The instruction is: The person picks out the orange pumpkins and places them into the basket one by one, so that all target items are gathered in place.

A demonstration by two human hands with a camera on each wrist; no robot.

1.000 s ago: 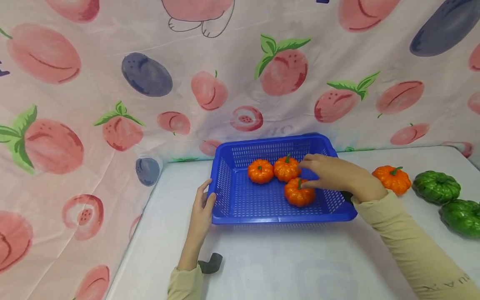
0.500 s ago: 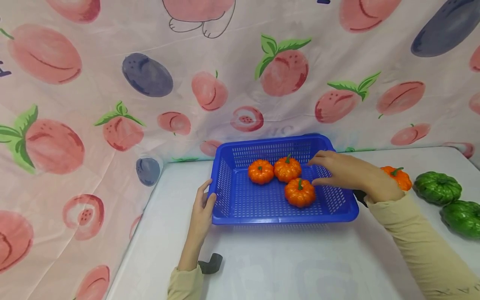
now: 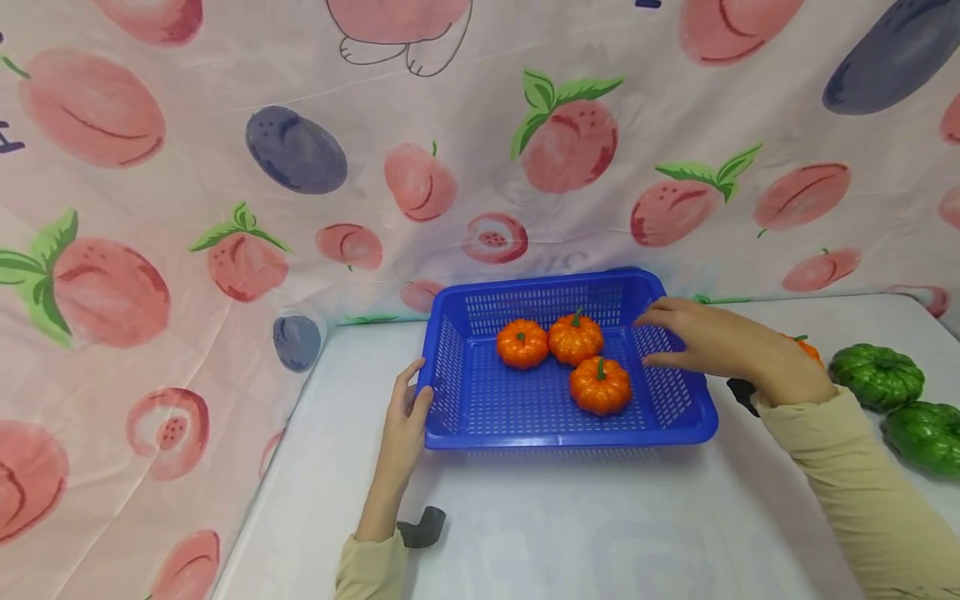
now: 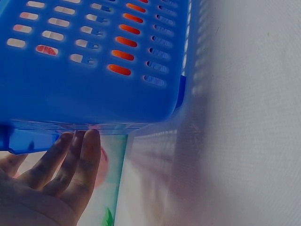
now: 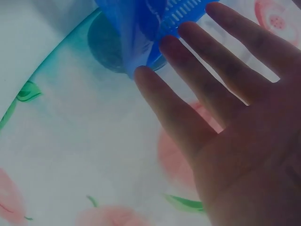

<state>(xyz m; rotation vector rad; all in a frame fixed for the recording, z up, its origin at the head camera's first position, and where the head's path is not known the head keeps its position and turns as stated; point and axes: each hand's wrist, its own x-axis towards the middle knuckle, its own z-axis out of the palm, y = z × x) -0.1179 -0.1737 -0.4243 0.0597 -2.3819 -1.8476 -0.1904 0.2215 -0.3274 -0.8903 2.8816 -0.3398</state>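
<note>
In the head view three small orange pumpkins sit in a blue plastic basket (image 3: 498, 408): one pumpkin (image 3: 522, 343) at left, a second pumpkin (image 3: 576, 338) at the back, a third pumpkin (image 3: 600, 386) nearer the front. My left hand (image 3: 403, 421) rests against the basket's left side. The left wrist view shows its fingers (image 4: 87, 157) fairly straight, tips at the outer wall. Above the basket's right rim is my right hand (image 3: 701, 340), holding nothing. Its fingers (image 5: 174, 106) are spread and straight in the right wrist view.
Right of the basket lie a mostly hidden orange pumpkin (image 3: 808, 348) and two green pumpkins, one (image 3: 877, 377) behind the other (image 3: 926, 437). A dark object (image 3: 742, 393) shows under the right wrist. A dark pipe-shaped object (image 3: 423, 527) lies near the left wrist. Fruit-patterned cloth (image 3: 562, 225) hangs behind.
My right hand has moved right, away from the front pumpkin, to over the basket's right rim. The orange pumpkin outside is now more covered. The left hand has stayed put.
</note>
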